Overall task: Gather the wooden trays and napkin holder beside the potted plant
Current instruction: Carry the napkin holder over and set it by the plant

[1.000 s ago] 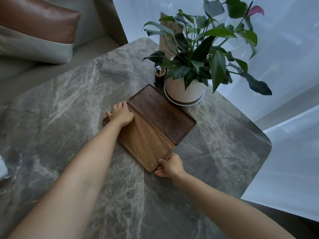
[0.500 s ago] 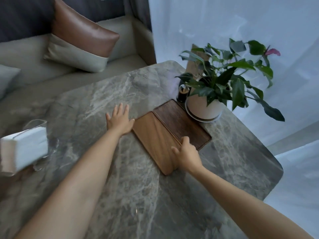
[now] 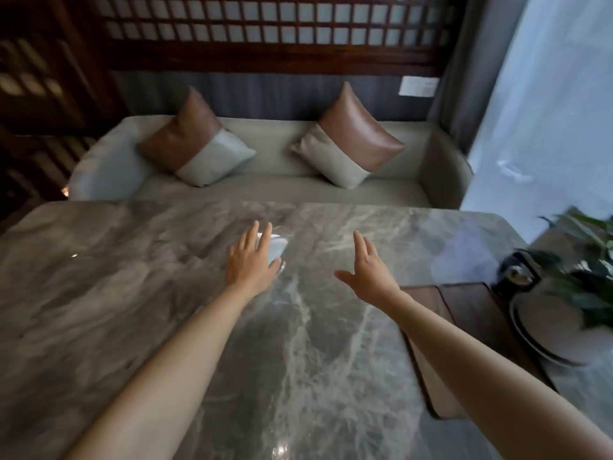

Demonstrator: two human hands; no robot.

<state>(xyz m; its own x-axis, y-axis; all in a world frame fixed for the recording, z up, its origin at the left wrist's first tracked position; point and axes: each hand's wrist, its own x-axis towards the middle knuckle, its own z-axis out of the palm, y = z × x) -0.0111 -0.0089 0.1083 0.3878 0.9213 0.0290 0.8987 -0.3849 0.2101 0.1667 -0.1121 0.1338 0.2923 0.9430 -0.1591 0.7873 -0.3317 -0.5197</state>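
Blur smears the whole head view. The napkin holder (image 3: 277, 249), clear with white napkins, stands mid-table. My left hand (image 3: 252, 262) is spread in front of it and hides most of it; whether it touches is unclear. My right hand (image 3: 368, 268) hovers open to the right of the holder, holding nothing. Two wooden trays lie side by side at the right, partly under my right forearm: a lighter tray (image 3: 436, 398) and a darker tray (image 3: 474, 313). Right of the trays, the potted plant (image 3: 550, 323) in a pale pot is cut off by the frame edge.
The grey marble table (image 3: 315, 360) fills the lower view. A small dark toothpick jar (image 3: 514, 275) stands behind the pot. Beyond the far edge is a sofa (image 3: 282, 187) with two brown-and-grey cushions. A white curtain hangs at the right.
My view has swung left, from the trays to the table's middle. Both hands left the trays and moved left toward the napkin holder, the left now in front of it.
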